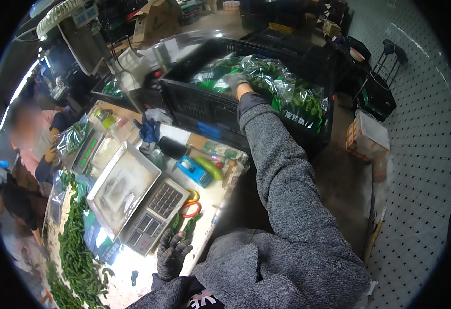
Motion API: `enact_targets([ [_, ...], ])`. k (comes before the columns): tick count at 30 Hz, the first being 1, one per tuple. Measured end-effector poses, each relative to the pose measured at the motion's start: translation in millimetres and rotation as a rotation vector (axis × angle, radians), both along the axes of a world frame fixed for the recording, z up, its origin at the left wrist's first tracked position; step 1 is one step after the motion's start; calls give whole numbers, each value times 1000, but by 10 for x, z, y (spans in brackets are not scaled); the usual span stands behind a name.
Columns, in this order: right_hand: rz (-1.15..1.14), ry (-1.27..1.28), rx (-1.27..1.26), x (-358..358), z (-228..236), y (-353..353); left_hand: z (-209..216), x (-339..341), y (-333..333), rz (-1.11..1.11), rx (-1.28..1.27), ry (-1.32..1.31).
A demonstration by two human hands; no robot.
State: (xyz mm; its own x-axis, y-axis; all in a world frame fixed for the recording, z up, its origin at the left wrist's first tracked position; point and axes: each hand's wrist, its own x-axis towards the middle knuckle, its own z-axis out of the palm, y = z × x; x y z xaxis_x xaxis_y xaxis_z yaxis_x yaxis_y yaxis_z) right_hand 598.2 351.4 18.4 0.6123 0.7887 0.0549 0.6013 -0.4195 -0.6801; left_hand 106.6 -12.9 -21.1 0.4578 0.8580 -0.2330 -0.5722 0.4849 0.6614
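My right hand (236,83), in a grey glove, reaches into a black plastic crate (199,110) at the far middle. It rests on clear bags of green peppers (308,98); its fingertips are blurred, so its grip is unclear. My left hand (172,256), in a dark grey glove with bare fingertips, hovers over the table's near edge, fingers apart and holding nothing. Just beyond it lie a few loose green peppers (188,226) and red-handled scissors (191,209). A weighing scale with a keypad (164,200) and a metal pan (124,188) stands to its left.
A long pile of green peppers (76,247) covers the table's left side. Beyond the scale lie a blue tape dispenser (193,171), a dark phone-like slab (173,148) and a blue glove (147,129). A co-worker (35,139) handles a bag opposite. A white foam box (367,135) stands right.
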Motion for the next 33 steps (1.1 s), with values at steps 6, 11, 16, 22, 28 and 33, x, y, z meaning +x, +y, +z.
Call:
enact_targets([
  [6,-124,-855,392,-946,532,-741,18,-42,-31,-2,12,-30],
  [11,431,-351,-342,-632,636,-770,-38,-3,-16,-132,-29,-114],
  [16,109,-504,-174,-1110,689,-1184,-316,51,-45,-244,25,-176],
  [22,463,-506,344,-1026,716,-2636,-51,648,58,-537,28,-127],
  [28,-41,209,729,301,760,-4024,326,1681,149,-735,449,221],
  [33,-131,670,667,1125,457,-4279,983,3163,112,-119,1753,471],
])
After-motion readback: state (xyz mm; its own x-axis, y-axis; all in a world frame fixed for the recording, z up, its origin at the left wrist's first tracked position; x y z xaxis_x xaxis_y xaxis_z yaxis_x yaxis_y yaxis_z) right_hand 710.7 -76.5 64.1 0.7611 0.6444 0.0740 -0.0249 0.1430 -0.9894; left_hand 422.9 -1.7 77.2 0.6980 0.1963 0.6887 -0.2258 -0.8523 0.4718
